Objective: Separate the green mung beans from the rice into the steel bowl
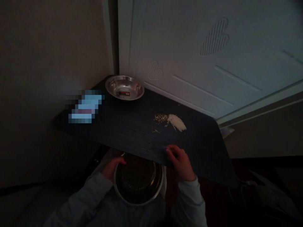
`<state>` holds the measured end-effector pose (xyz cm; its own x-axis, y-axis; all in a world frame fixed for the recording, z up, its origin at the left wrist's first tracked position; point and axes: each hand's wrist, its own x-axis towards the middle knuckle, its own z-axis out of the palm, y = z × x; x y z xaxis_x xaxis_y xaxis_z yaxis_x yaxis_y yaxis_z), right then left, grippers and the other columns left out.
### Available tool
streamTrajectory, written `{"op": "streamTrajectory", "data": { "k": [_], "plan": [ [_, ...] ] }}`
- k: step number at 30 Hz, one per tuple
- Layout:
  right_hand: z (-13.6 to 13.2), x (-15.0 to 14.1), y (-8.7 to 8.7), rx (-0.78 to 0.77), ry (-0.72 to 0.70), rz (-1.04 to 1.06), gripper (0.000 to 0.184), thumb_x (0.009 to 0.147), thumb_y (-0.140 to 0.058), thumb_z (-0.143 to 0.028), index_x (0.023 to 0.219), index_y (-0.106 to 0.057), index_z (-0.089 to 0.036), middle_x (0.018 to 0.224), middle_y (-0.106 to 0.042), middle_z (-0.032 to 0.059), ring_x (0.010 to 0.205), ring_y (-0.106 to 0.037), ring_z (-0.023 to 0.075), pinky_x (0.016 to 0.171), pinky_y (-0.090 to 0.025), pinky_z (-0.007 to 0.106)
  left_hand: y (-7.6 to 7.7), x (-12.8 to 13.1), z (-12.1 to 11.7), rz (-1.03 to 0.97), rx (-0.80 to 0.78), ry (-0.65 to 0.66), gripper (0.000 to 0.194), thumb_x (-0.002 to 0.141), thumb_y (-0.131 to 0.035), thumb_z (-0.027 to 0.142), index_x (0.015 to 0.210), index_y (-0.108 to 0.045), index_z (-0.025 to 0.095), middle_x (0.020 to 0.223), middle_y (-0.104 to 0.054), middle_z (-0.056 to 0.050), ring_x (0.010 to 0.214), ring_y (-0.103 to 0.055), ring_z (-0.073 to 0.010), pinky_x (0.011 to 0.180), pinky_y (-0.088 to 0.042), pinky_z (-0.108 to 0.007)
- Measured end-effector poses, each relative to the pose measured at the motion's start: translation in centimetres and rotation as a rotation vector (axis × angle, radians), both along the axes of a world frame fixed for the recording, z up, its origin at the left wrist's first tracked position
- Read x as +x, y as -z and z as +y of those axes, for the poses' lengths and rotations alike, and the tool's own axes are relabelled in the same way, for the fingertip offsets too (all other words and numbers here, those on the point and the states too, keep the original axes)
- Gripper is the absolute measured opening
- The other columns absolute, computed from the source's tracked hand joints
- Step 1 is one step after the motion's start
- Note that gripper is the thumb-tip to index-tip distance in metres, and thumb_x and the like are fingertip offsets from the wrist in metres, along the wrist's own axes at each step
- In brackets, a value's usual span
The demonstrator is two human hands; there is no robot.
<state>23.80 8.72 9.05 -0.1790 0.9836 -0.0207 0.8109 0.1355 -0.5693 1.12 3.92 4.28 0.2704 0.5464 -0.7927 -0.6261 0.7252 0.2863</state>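
Note:
My left hand [114,167] is closed on the left rim of a round metal bowl [158,192], thumb over the edge. This bowl rests at my lap, partly under the table's front edge, with dark contents too dim to name. Over the front edge of the dark table [203,148], my right hand [178,160] has its fingers curled and pressed together; what they hold, if anything, is hidden. Beyond it lie a pile of pale grains [176,122] and, touching its left side, a smaller heap of brownish speckled grains [161,118]. A few dark bits [155,130] are scattered nearer me.
A shallow shiny metal bowl [125,87] with a dark label inside stands at the back left. Left of it lies a bright, blurred-out rectangle [86,108]. A white panel with heart shapes [215,37] borders the table's far side. The room is dim.

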Motion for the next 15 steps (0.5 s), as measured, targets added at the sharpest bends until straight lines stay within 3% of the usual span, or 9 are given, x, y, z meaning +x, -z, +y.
{"op": "streamTrajectory", "data": {
  "k": [5, 8, 11, 15],
  "plan": [
    [-0.4, 0.9, 0.2, -0.027, 0.069, 0.181, 0.024, 0.075, -0.042, -0.037, 0.085, -0.054, -0.019, 0.067, -0.057, 0.0006, 0.064, -0.051, 0.0127, 0.061, -0.038, 0.024, 1.1, 0.0, -0.1, -0.052, 0.066, -0.018, 0.019, 0.054, -0.045, 0.007, 0.062, -0.061, 0.013, 0.048, -0.063, -0.001, 0.062, -0.060, -0.0209, 0.057, -0.043, -0.031],
    [-1.1, 2.5, 0.5, -0.042, 0.143, 0.239, 0.026, 0.075, -0.042, -0.038, 0.087, -0.053, -0.018, 0.071, -0.057, 0.0020, 0.063, -0.052, 0.0121, 0.059, -0.040, 0.023, 1.4, 0.4, -0.1, -0.063, 0.030, 0.014, 0.017, 0.054, -0.046, 0.009, 0.061, -0.061, 0.013, 0.049, -0.064, -0.002, 0.063, -0.060, -0.0215, 0.058, -0.043, -0.031],
    [-2.1, 3.6, 0.6, -0.048, 0.168, 0.172, 0.027, 0.074, -0.042, -0.039, 0.087, -0.055, -0.018, 0.075, -0.059, 0.0034, 0.064, -0.052, 0.0127, 0.060, -0.040, 0.024, 0.9, 0.9, 0.1, -0.052, -0.015, 0.022, 0.019, 0.053, -0.046, 0.009, 0.064, -0.061, 0.013, 0.049, -0.064, -0.002, 0.062, -0.060, -0.0218, 0.056, -0.043, -0.031],
    [-3.2, 2.9, 0.3, -0.033, 0.115, 0.077, 0.026, 0.074, -0.043, -0.039, 0.085, -0.057, -0.021, 0.076, -0.059, 0.0031, 0.070, -0.052, 0.0145, 0.063, -0.040, 0.026, -0.3, 1.5, 0.3, 0.008, -0.020, 0.025, 0.021, 0.052, -0.045, 0.007, 0.065, -0.061, 0.013, 0.048, -0.064, -0.002, 0.060, -0.060, -0.0215, 0.055, -0.044, -0.031]
  ]
}}
